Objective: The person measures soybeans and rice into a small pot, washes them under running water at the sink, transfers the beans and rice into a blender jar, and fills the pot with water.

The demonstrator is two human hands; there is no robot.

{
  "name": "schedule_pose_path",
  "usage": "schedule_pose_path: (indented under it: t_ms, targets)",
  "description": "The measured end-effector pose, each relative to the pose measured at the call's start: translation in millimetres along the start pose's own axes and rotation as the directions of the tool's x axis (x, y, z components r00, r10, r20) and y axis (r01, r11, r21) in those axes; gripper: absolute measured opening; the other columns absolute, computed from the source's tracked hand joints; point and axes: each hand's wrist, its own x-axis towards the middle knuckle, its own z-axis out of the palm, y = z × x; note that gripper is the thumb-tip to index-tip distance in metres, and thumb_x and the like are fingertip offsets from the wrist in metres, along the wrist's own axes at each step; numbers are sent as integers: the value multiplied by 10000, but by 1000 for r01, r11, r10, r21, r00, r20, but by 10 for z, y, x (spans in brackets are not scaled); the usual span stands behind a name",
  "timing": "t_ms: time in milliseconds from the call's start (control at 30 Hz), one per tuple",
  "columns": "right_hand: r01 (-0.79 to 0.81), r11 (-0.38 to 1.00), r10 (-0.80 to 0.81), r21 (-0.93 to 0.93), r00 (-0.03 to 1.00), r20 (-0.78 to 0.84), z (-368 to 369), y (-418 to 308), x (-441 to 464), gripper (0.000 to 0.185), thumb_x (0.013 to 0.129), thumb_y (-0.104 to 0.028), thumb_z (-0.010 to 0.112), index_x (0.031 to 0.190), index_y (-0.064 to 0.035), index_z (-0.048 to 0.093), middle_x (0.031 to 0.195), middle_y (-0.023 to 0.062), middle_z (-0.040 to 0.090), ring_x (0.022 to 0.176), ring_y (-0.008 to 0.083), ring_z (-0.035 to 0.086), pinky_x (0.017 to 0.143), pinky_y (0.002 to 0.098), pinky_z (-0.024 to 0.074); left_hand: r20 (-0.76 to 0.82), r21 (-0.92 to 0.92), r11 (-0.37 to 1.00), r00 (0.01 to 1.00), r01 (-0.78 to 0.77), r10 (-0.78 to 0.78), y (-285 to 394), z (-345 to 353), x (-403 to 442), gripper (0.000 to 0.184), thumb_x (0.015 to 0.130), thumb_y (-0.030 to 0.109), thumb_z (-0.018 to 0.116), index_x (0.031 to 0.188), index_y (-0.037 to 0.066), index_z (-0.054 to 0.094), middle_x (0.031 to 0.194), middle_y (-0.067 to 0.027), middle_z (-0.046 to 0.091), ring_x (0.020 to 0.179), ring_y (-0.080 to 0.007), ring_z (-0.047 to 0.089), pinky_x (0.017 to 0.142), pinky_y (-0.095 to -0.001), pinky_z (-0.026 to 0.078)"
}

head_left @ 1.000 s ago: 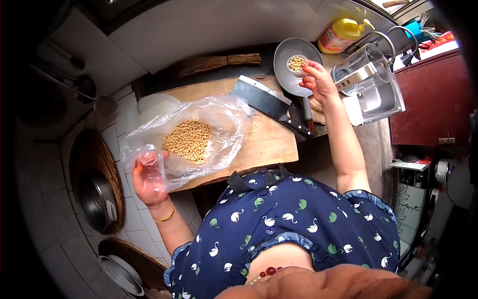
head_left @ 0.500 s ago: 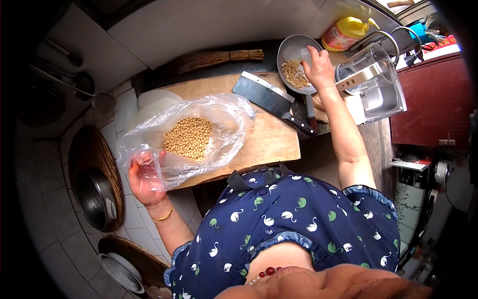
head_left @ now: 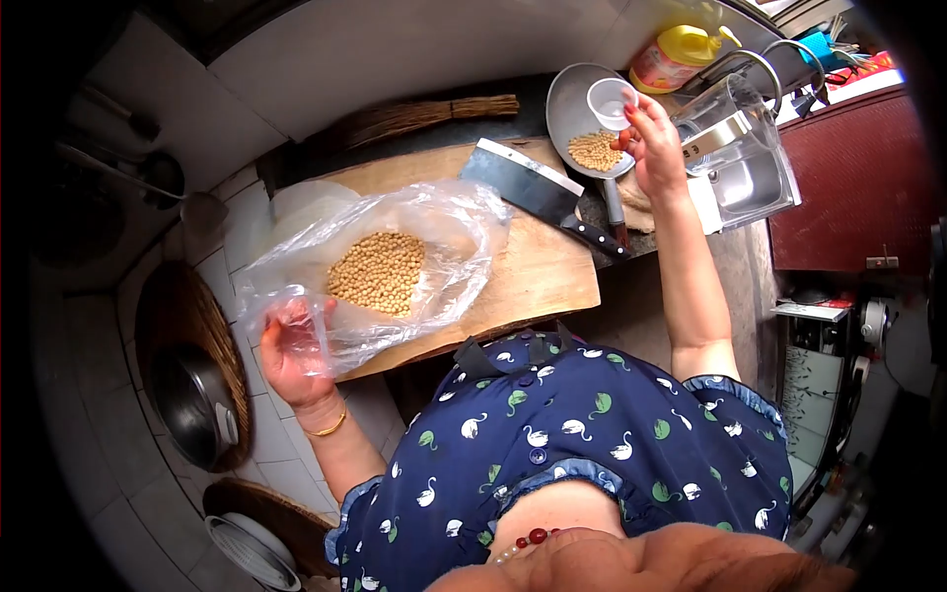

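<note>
My left hand grips the near left edge of a clear plastic bag, which lies open on a wooden board. Inside the bag is a heap of yellow soybeans. My right hand holds a small clear plastic cup by its rim, tilted over a grey pan; the cup looks empty. More soybeans lie in the pan, below the cup. A cleaver rests on the board between bag and pan, its black handle pointing to the right.
A straw brush lies behind the board. At the back right stand a yellow pump bottle, a clear container and a metal sink. On the left are a woven tray with a dark pot and hanging ladles.
The cup held beans, was tipped over the pan, and is now lifted back without them. Beans now lie in the pan. My left hand has stayed on the bag.
</note>
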Motion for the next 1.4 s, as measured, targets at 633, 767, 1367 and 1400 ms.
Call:
schedule_pose_path:
  t_ms: [633, 767, 1367, 1400]
  targets:
    - [-557, 829, 511, 50, 791, 338, 466, 688, -1243, 428, 895, -207, 633, 1237, 1, 484, 1004, 76, 588, 776, 120, 591, 711, 285, 524, 26, 160, 972, 985, -174, 172, 511, -250, 459, 398, 986, 280, 376, 1218, 7, 551, 1225, -115, 591, 1158, -290, 521, 1106, -521, 292]
    - [-425, 894, 449, -144, 845, 292, 426, 1012, -1237, 459, 894, -226, 639, 1272, -14, 489, 1030, 73, 581, 830, 118, 583, 722, 270, 524, -106, 248, 945, 964, -213, 245, 698, -482, 304, 426, 979, 293, 398, 1260, -4, 519, 1247, -122, 576, 1202, -294, 487, 1093, -490, 307]
    - [-285, 942, 286, -179, 958, -17, -1277, 1206, -2864, 351, 892, -159, 583, 1210, -15, 550, 1035, 111, 571, 773, 161, 614, 627, 299, 551, 463, 508, 502, 713, -700, 527, -909, 1572, -461, 424, 905, 142, 451, 1308, 11, 445, 1339, -146, 492, 1204, -266, 492, 1001, -399, 400]
    - [-368, 922, 362, -117, 930, -69, -1530, 1310, -3208, 326, 896, -150, 571, 1195, -21, 560, 985, 89, 598, 769, 159, 615, 621, 297, 550, 544, 476, 586, 743, -655, 389, -1087, 1639, -543, 450, 901, 153, 468, 1324, 4, 434, 1353, -161, 482, 1207, -279, 493, 1004, -403, 402]
